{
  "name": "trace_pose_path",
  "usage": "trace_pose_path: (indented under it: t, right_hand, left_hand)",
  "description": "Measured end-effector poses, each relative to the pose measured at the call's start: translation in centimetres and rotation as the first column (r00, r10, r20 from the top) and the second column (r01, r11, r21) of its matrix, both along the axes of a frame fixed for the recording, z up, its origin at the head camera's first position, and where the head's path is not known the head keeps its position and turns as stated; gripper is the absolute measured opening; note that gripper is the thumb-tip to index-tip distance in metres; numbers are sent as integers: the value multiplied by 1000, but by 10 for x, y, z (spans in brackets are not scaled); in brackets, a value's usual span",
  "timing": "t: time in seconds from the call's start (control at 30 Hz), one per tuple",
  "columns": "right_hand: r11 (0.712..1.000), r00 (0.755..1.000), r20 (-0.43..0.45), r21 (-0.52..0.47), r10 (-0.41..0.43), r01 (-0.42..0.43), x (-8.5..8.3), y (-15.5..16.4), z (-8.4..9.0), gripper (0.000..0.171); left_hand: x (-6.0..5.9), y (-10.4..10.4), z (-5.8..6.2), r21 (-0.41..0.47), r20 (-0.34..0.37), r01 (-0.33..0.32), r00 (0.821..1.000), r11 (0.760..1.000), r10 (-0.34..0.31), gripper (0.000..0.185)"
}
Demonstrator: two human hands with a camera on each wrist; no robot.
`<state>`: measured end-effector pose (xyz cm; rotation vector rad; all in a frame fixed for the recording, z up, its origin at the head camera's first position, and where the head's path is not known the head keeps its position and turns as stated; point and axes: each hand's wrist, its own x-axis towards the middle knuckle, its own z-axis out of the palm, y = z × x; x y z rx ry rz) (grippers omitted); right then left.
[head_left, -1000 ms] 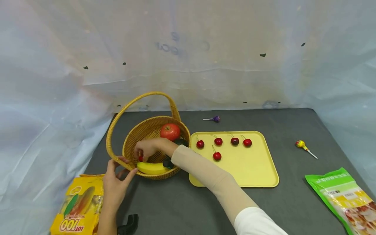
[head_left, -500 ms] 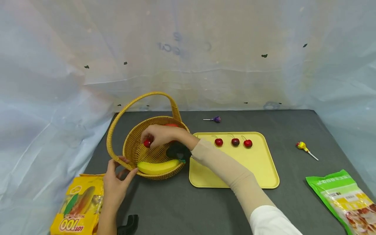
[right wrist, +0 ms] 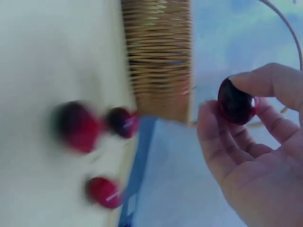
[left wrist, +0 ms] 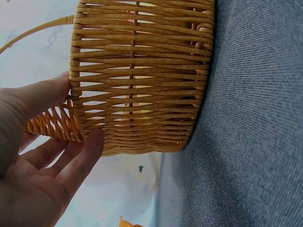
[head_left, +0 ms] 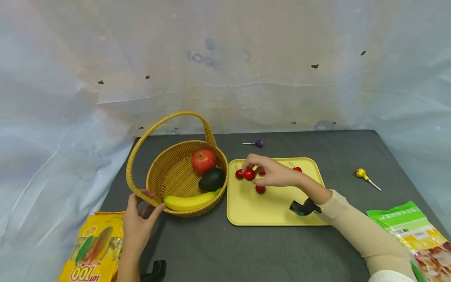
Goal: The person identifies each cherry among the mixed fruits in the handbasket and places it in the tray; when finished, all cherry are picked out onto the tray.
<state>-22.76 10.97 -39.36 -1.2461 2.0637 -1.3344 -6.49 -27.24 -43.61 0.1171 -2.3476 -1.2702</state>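
My left hand (head_left: 137,223) grips the near-left rim of the wicker basket (head_left: 169,170), at the foot of its arched handle. In the left wrist view the thumb and fingers (left wrist: 78,165) lie on either side of the woven rim. Inside the basket are a red apple (head_left: 204,161), a dark avocado (head_left: 212,179) and a yellow banana (head_left: 192,202). Over the left part of the yellow tray (head_left: 278,209), my right hand (head_left: 273,172) pinches a red cherry (head_left: 249,174) between thumb and fingers. Several other cherries (head_left: 260,189) lie on the tray, some partly hidden by this hand.
A purple lollipop (head_left: 259,143) lies behind the tray, and a yellow one (head_left: 361,173) to its right. A yellow candy bag (head_left: 95,243) stands at the front left. At the front right is a green snack bag (head_left: 412,231), partly covered by my right sleeve.
My right hand has moved right, out of the basket and over the tray, carrying the cherry. Apple and avocado now show fully. My left hand stays on the rim.
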Motion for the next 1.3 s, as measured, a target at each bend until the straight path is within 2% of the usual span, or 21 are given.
trace_pose_path:
  t: [0.13,0.23,0.33,0.43,0.63,0.83,1.3]
  right_hand:
    - [994,994,28,-11,-105,105,16,39,-18,31]
    - [981,981,-24,-11,-195,195,22,64,-29,32]
    - [960,957,-93,26,-276,279,26,85,-36,34]
    - [941,939,-136,78,-316,329,30,99,-40,35]
    - [918,927,-180,168,-329,358,34,108,-48,33]
    - [902,920,-191,207,-342,378,37,111,-53,33]
    - [896,918,-223,233,-329,378,35,109,-59,33]
  left_hand:
    - [0,-1,0,-5,6,-10,1000,1000,10,57]
    - [0,0,0,-3,13,-12,1000,1000,12,57]
    - [1,1,0,6,13,-13,1000,1000,13,56]
    - [0,3,0,13,10,-12,1000,1000,12,55]
    - [0,2,0,8,17,-18,1000,1000,18,57]
    - [0,1,-1,3,9,-19,1000,1000,19,57]
    - [0,0,-2,-7,5,-17,1000,1000,17,59]
